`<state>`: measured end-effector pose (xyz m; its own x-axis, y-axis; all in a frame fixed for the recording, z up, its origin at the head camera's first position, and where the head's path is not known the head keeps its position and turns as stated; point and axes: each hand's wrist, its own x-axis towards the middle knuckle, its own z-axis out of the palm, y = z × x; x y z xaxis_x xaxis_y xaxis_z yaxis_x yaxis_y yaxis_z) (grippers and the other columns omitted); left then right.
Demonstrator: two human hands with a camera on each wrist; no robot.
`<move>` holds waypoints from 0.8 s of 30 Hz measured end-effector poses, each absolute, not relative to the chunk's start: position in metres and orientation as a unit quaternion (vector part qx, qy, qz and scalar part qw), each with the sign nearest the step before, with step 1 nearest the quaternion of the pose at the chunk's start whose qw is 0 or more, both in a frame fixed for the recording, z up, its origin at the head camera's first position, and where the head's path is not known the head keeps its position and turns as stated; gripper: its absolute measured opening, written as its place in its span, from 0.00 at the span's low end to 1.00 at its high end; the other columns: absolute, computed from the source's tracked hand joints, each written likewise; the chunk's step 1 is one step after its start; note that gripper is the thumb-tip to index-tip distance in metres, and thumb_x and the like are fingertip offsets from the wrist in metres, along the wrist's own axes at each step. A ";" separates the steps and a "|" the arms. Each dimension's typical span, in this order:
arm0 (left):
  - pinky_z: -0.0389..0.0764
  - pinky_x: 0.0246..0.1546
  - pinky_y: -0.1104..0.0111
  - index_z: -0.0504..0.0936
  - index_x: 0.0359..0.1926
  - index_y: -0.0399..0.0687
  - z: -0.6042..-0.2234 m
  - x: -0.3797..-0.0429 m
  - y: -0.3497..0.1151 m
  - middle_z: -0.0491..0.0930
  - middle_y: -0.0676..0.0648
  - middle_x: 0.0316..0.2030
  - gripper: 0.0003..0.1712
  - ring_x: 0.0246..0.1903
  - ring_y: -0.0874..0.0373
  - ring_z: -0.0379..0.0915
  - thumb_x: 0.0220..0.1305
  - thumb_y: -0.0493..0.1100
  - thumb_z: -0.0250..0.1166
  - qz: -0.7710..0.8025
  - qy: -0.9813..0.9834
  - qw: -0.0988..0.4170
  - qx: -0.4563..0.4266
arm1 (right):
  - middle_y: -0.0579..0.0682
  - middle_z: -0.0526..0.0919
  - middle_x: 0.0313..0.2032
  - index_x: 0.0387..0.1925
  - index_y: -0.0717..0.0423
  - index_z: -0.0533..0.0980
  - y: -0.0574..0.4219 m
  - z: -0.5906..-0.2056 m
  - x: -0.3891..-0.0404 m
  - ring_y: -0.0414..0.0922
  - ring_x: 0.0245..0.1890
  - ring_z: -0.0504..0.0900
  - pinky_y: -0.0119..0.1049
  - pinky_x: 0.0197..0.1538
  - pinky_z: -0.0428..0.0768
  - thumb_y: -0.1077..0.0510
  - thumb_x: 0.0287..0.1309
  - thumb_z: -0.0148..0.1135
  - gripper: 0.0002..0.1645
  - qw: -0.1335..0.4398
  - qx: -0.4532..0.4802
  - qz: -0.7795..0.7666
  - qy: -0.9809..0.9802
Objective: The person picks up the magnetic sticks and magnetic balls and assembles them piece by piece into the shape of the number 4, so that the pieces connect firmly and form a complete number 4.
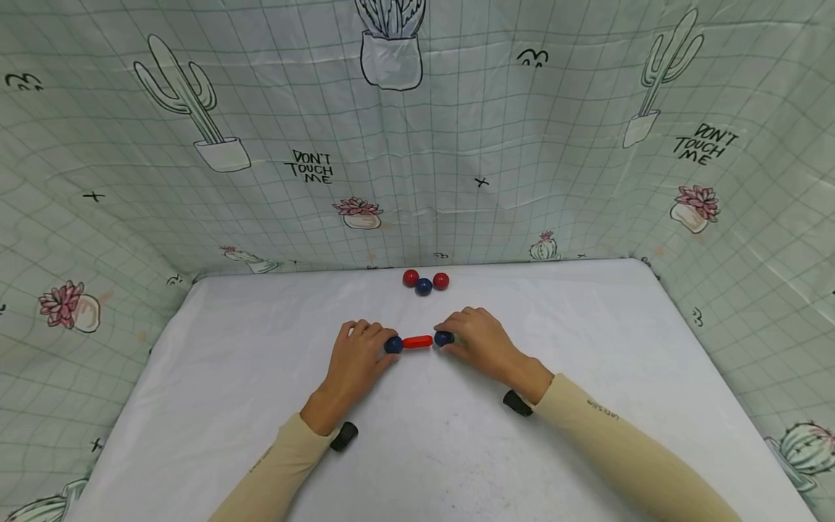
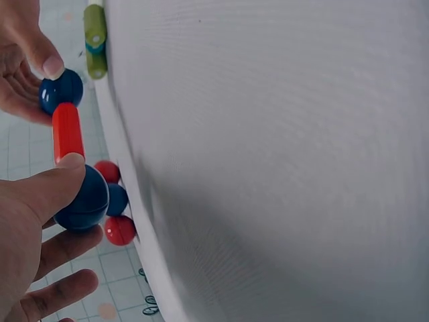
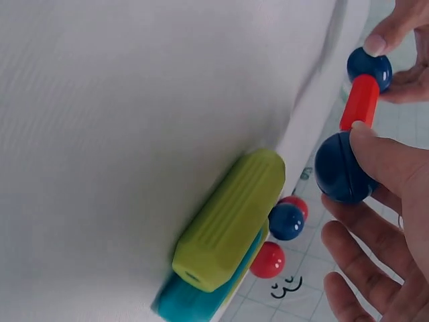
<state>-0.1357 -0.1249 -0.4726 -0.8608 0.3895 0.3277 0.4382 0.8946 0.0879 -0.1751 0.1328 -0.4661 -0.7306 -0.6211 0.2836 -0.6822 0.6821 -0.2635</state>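
My left hand [image 1: 354,357] pinches a dark blue ball [image 1: 393,344] between thumb and fingers. From that ball a short red rod [image 1: 417,341] points toward my right hand [image 1: 488,344], which grips a second blue ball [image 1: 444,338]. In the head view, a thin gap seems to lie between the rod's right end and this second ball; the wrist views do not settle whether they touch. The left thumb [image 2: 70,164] lies against the rod's near end in the left wrist view. Several fingers of the right hand [image 3: 375,248] spread below its ball in the right wrist view.
Beyond the hands, two red balls [image 1: 410,278] and a blue ball [image 1: 423,287] sit close together near the white table's [image 1: 274,326] far edge. A green ridged rod [image 3: 231,221] and a teal piece [image 3: 191,298] lie side by side. A patterned cloth [image 1: 424,145] hangs behind.
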 end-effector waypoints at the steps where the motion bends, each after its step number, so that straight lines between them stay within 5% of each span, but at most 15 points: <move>1: 0.75 0.61 0.51 0.88 0.52 0.53 -0.472 -0.135 -0.125 0.88 0.50 0.43 0.21 0.50 0.50 0.80 0.59 0.52 0.81 -0.080 -0.961 0.152 -0.215 | 0.49 0.91 0.45 0.51 0.56 0.88 0.132 -0.466 -0.175 0.49 0.47 0.85 0.46 0.52 0.83 0.57 0.55 0.82 0.21 0.086 0.356 0.179 -0.913; 24: 0.75 0.60 0.50 0.88 0.52 0.51 -0.479 -0.135 -0.137 0.88 0.50 0.43 0.21 0.49 0.49 0.79 0.60 0.49 0.81 -0.098 -0.964 0.133 -0.211 | 0.47 0.89 0.41 0.47 0.53 0.89 0.112 -0.472 -0.160 0.47 0.42 0.84 0.42 0.48 0.82 0.53 0.54 0.83 0.19 0.100 0.353 0.158 -0.917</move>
